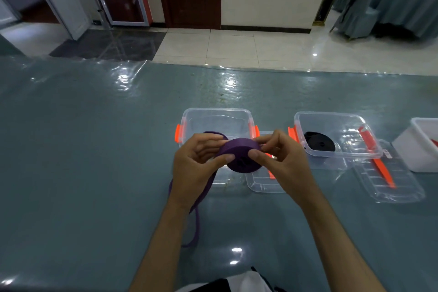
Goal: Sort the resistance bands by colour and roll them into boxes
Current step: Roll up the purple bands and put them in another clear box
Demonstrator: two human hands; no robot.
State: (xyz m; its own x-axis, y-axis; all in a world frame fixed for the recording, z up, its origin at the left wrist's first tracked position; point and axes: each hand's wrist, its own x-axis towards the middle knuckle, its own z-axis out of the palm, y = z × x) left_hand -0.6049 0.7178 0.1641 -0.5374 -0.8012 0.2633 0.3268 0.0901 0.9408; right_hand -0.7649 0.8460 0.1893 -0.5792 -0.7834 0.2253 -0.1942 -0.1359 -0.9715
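Observation:
A purple resistance band (pixel 239 153) is partly wound into a thick coil, held above the table in front of a clear box with orange clips (pixel 214 115). My left hand (pixel 198 168) grips the coil's left side, thumb on its front. My right hand (pixel 280 160) pinches its right side. The loose purple tail hangs under my left wrist and trails onto the table toward me. A second clear box (pixel 336 117) to the right holds a rolled black band (pixel 320 143).
Two clear lids with orange strips lie on the table, one (pixel 263 184) beside the near box and one (pixel 391 180) right of the second box. A white box (pixel 419 147) with something red inside stands at the right edge. The table has a glossy teal cover (pixel 94 149).

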